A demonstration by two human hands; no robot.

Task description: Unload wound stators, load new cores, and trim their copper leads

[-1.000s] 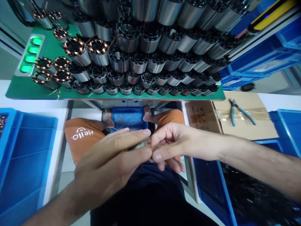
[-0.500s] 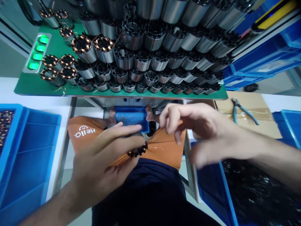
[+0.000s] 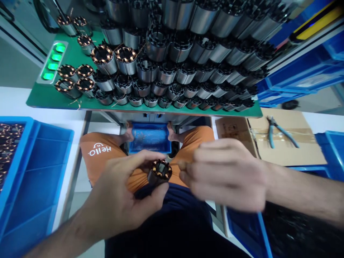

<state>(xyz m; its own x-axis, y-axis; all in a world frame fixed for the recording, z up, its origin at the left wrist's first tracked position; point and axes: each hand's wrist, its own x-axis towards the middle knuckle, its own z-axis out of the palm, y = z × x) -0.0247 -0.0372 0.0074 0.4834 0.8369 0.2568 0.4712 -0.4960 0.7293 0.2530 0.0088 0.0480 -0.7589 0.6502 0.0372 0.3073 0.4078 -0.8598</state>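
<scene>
A dark metal stator with copper windings around its toothed opening is held between the thumb and fingers of my left hand, its open end facing up and toward the camera. To the right of it, my right hand is closed and blurred by motion, with its fingertips pinched near the stator's rim. Whatever is in that pinch is too small and smeared to make out. Both hands are above my lap, over the orange shorts.
Many stators stand in rows on a green board beside four green lights. Blue-handled pliers lie on cardboard. Blue bins flank both sides; a blue tray sits on the floor.
My left hand has turned the stator so its opening faces up. My right hand has closed its fingers and lowered. The whole view has shifted slightly.
</scene>
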